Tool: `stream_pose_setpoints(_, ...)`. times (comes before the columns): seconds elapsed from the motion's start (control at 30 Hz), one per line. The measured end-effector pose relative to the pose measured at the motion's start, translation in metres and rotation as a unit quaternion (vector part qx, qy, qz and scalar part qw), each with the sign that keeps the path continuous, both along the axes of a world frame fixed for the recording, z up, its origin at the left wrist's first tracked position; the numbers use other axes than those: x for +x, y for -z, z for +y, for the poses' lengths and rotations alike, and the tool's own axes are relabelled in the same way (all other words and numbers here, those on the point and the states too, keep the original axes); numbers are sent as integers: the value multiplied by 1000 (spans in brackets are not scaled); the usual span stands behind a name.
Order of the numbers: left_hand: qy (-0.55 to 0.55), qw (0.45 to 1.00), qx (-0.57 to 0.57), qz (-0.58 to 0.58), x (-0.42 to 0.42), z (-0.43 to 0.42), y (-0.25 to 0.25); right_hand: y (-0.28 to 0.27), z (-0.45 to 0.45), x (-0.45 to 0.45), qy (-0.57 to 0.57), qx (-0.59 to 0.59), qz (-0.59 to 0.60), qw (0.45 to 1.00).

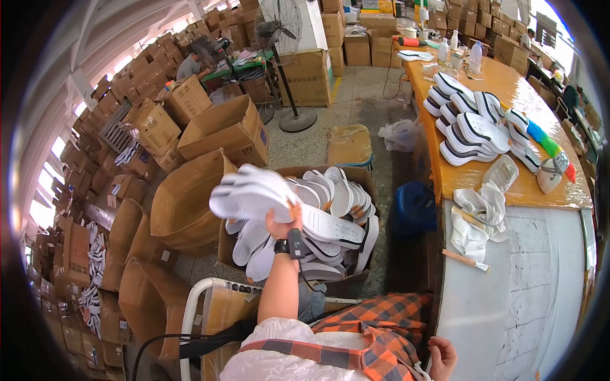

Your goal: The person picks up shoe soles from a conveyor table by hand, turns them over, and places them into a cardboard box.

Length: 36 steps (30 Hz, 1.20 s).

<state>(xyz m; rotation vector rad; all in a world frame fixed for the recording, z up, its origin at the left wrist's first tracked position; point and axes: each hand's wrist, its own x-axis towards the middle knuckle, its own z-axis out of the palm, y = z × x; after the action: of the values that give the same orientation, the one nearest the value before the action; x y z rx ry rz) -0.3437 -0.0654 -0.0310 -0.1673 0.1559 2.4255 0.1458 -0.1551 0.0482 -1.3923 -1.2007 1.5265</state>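
Observation:
My left hand grips a bundle of white shoe soles by one end, blurred by motion. It is above an open cardboard box filled with more white soles, several with dark edge stripes. Low at the right, beside the table edge, is my right hand. Its fingers are loosely bent and a little apart, with nothing visible in them.
The wooden table at right carries stacked striped soles, bottles, white cloths and a brush. Beneath its edge stands a blue container. Open cartons crowd the left; a fan stands beyond.

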Motion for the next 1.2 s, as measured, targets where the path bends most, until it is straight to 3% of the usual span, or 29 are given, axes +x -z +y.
stream_pose_setpoints(0.03, -11, 999, 13, -31, -14, -10, 20, 2, 0, 3, -1, -4, 1, 1000)
stream_pose_setpoints(0.13, -92, 965, -185, -162, -59, -53, 97, 3, -2, 9, 6, 0, -11, 1000)
stream_pose_setpoints(0.2, -229, 955, -140, -130, -75, -77, 131, 7, -4, 9, 20, -5, -4, 1000)
stream_pose_setpoints(0.27, -202, 945, -161, -199, -104, -100, 160, 13, -8, 12, 41, -26, 17, 999)
stream_pose_setpoints(0.37, -177, 927, -330, -27, -128, -99, 186, 18, -5, 12, 53, -42, 37, 997)
stream_pose_setpoints(0.43, -200, 908, -362, -64, -163, -90, 228, 14, -5, 9, 42, -34, 12, 998)
stream_pose_setpoints(0.53, -184, 910, -354, -113, -141, -60, 191, 12, -5, 4, 32, -19, -3, 999)
stream_pose_setpoints(0.67, -180, 834, -486, -190, -56, -9, 80, 9, -6, -2, 47, -20, 15, 999)
stream_pose_setpoints(0.73, -168, 818, -507, -212, -42, 5, 82, 6, -7, -3, 51, -16, 18, 998)
stream_pose_setpoints(0.77, -177, 839, -493, -147, -28, 14, 91, 5, -7, -3, 47, -10, 15, 999)
stream_pose_setpoints(0.83, -38, 887, -461, -8, 17, 26, 68, 6, -9, 0, 45, -11, 17, 999)
stream_pose_setpoints(0.87, -9, 890, -455, -37, 35, 38, 71, 11, -12, 5, 48, -18, 23, 998)
stream_pose_setpoints(0.9, 14, 894, -438, 96, 73, 43, 45, 14, -14, 10, 55, -25, 29, 998)
stream_pose_setpoints(0.93, 108, 903, -377, 175, 98, 46, 31, 19, -13, 18, 38, 15, 7, 999)
stream_pose_setpoints(1.0, 201, 894, -288, 278, 163, 57, 0, 25, -10, 29, 23, 89, -47, 995)
stream_pose_setpoints(1.03, 284, 880, -203, 323, 193, 57, -11, 24, -11, 28, 89, 102, -28, 990)
stream_pose_setpoints(1.1, 430, 823, -69, 365, 256, 54, -28, 23, -15, 53, 68, 126, -70, 987)
stream_pose_setpoints(1.2, 613, 686, 25, 392, 337, 38, -33, 13, -36, 87, 178, 128, -97, 971)
